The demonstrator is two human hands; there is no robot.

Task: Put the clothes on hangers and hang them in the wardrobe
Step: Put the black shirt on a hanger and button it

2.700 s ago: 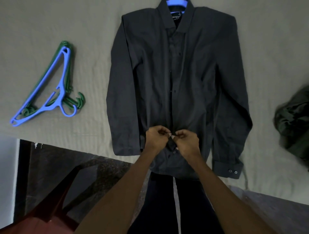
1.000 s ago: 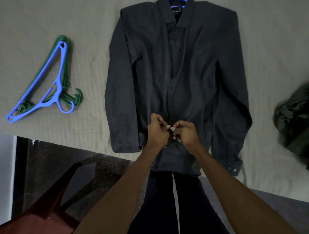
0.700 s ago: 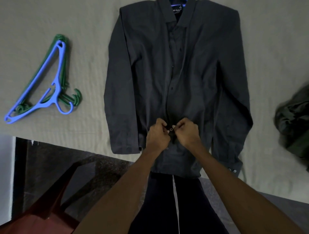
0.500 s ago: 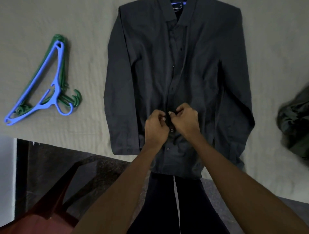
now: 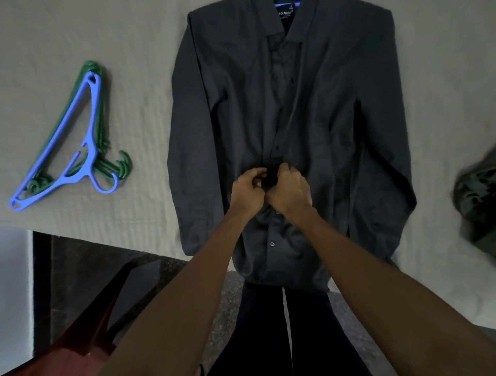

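Note:
A dark grey long-sleeved shirt [image 5: 330,112] lies flat, front up, on a pale bed sheet [image 5: 139,48]. A blue hanger [image 5: 286,2] shows inside its collar at the top edge. My left hand [image 5: 248,192] and my right hand [image 5: 288,192] meet at the button strip a little below the shirt's middle. Each pinches one edge of the placket between curled fingers. A fastened snap shows just below my hands. To the left on the sheet lies a spare blue hanger [image 5: 63,158] on top of several green hangers [image 5: 122,166].
A crumpled dark green garment [image 5: 476,201] lies at the right edge of the bed. The bed's near edge runs under the shirt's hem. Below it are a dark floor [image 5: 80,265], a reddish chair [image 5: 77,346] at lower left and my dark trousers.
Both hands have moved up the button strip from the lower snaps to a spot nearer the shirt's middle. The right cuff that stuck out at the bottom is now out of sight.

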